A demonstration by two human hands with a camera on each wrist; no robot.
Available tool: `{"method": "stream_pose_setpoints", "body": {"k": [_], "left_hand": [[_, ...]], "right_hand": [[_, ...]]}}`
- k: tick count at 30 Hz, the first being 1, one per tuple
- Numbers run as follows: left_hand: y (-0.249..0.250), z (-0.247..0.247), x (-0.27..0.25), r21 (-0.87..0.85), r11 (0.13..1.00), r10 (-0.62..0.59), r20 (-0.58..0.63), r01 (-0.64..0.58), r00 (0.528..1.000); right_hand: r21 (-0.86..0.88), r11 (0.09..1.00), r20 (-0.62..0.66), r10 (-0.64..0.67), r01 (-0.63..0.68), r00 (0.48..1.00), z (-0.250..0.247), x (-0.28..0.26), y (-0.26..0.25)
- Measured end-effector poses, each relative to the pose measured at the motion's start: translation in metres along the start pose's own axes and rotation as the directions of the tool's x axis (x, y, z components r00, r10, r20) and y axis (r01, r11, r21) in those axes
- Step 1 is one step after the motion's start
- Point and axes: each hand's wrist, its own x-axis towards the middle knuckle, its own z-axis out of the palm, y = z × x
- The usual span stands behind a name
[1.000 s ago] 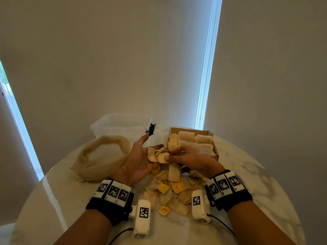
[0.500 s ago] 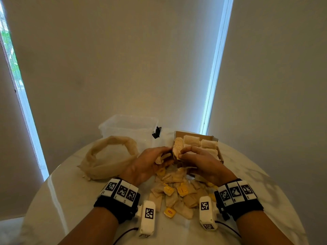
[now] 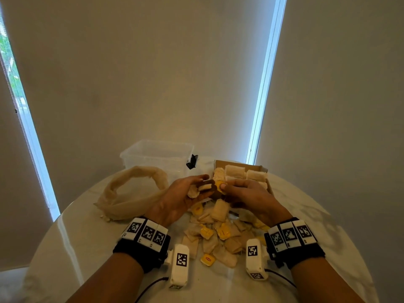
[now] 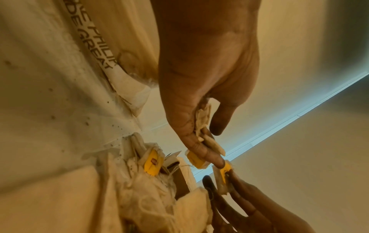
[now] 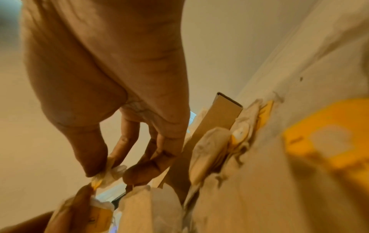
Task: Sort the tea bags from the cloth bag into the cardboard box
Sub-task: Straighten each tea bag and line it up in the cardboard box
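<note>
Tea bags (image 3: 215, 234) lie in a loose heap on the white tabletop (image 3: 91, 248) between my 2 wrists, pale paper pouches mixed with yellow tags (image 3: 206, 232), and more of them stand packed in neat rows inside the cardboard box (image 3: 261, 169) at the far side of the heap. My left hand (image 3: 175, 200) is raised just in front of the box, palm turned inward, its fingers and thumb curled round a small bunch of tea bags (image 4: 203, 121); the left wrist view shows several pale pouches pressed against the fingers, with a yellow tag (image 4: 196, 160) hanging below the fingertip. My right hand (image 3: 249, 195) meets it, fingertips almost touching the left ones, and pinches 1 tea bag (image 5: 108, 175) between thumb and forefinger, its yellow tag (image 3: 219, 184) showing between the 2 hands right at the near left corner of the box. The cloth bag (image 3: 131, 193) lies slumped to the left of my left hand, its mouth gaping wide, well apart from the box. Behind it stands a clear plastic tub (image 3: 157, 154), with a small black clip (image 3: 192, 161) at its right corner. Window blinds (image 3: 153, 73) close the background.
</note>
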Motion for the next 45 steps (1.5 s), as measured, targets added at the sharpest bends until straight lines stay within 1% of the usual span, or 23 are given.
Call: {"method": "stream_pose_setpoints", "body": {"k": [4, 7, 9, 11, 14, 17, 20, 22, 24, 27, 29, 31, 34, 37, 39, 42, 45], "left_hand": [[0.003, -0.001, -0.003, -0.082, 0.997, -0.006, 0.036, 0.009, 0.999], [0.005, -0.002, -0.004, -0.116, 0.993, -0.008, 0.051, 0.014, 0.999], [0.004, -0.004, -0.002, -0.062, 0.998, 0.016, 0.022, -0.015, 1.0], [0.003, -0.007, 0.001, 0.055, 0.997, 0.057, 0.011, -0.057, 0.998], [0.002, -0.01, 0.002, 0.223, 0.971, 0.072, 0.074, -0.087, 0.995], [0.0, -0.008, 0.002, 0.288, 0.952, 0.058, 0.151, -0.1, 0.987], [-0.004, -0.005, 0.004, 0.347, 0.931, 0.049, 0.191, -0.114, 0.98], [-0.005, -0.004, 0.004, 0.365, 0.924, 0.033, 0.221, -0.114, 0.975], [-0.004, -0.005, 0.002, 0.368, 0.924, 0.027, 0.208, -0.103, 0.978], [0.001, -0.005, 0.003, 0.333, 0.941, 0.018, 0.109, -0.053, 0.994], [0.007, -0.008, 0.006, 0.27, 0.963, 0.001, 0.042, -0.012, 0.999], [0.011, -0.01, 0.005, 0.251, 0.968, -0.016, 0.014, 0.012, 1.0], [0.011, -0.008, 0.002, 0.321, 0.947, -0.044, 0.036, 0.03, 0.998], [0.007, -0.004, -0.001, 0.381, 0.925, -0.07, 0.13, 0.015, 0.989], [0.005, -0.004, 0.0, 0.374, 0.927, -0.038, 0.154, -0.023, 0.987], [0.009, -0.01, 0.002, 0.36, 0.93, 0.046, 0.097, -0.078, 0.994], [0.014, -0.016, 0.002, 0.333, 0.934, 0.129, 0.035, -0.133, 0.991]], "right_hand": [[0.012, 1.0, -0.04, -0.021, 0.021, 0.999, -0.005, 0.0, 0.0], [-0.007, 1.0, -0.028, -0.015, 0.014, 0.999, -0.007, 0.0, 0.002], [-0.046, 0.999, 0.008, 0.013, -0.013, 1.0, -0.007, -0.002, 0.0], [-0.067, 0.997, 0.056, 0.031, -0.027, 0.998, -0.006, -0.005, -0.004], [-0.055, 0.998, 0.095, 0.047, -0.042, 0.994, -0.003, -0.008, -0.006], [-0.022, 0.996, 0.114, 0.093, -0.092, 0.989, 0.002, -0.007, -0.007], [-0.007, 0.988, 0.127, 0.153, -0.153, 0.98, 0.007, -0.003, -0.007], [-0.076, 0.991, 0.105, 0.115, -0.107, 0.988, 0.009, 0.001, -0.004], [-0.13, 0.99, 0.048, 0.051, -0.045, 0.998, 0.009, 0.003, 0.0], [-0.124, 0.992, -0.014, 0.016, -0.018, 1.0, 0.003, 0.007, 0.003], [-0.142, 0.99, -0.011, 0.004, -0.006, 1.0, -0.002, 0.006, 0.002], [-0.143, 0.99, -0.02, -0.007, 0.004, 1.0, -0.004, 0.004, 0.0], [-0.147, 0.988, -0.02, -0.049, 0.046, 0.999, -0.001, 0.004, -0.006], [-0.204, 0.975, 0.036, -0.087, 0.092, 0.996, 0.009, 0.009, -0.021], [-0.276, 0.953, 0.077, -0.107, 0.124, 0.991, 0.017, 0.013, -0.03], [-0.317, 0.931, 0.071, -0.167, 0.181, 0.983, 0.024, 0.017, -0.04], [-0.42, 0.874, 0.072, -0.238, 0.246, 0.969, 0.023, 0.015, -0.048]]}}
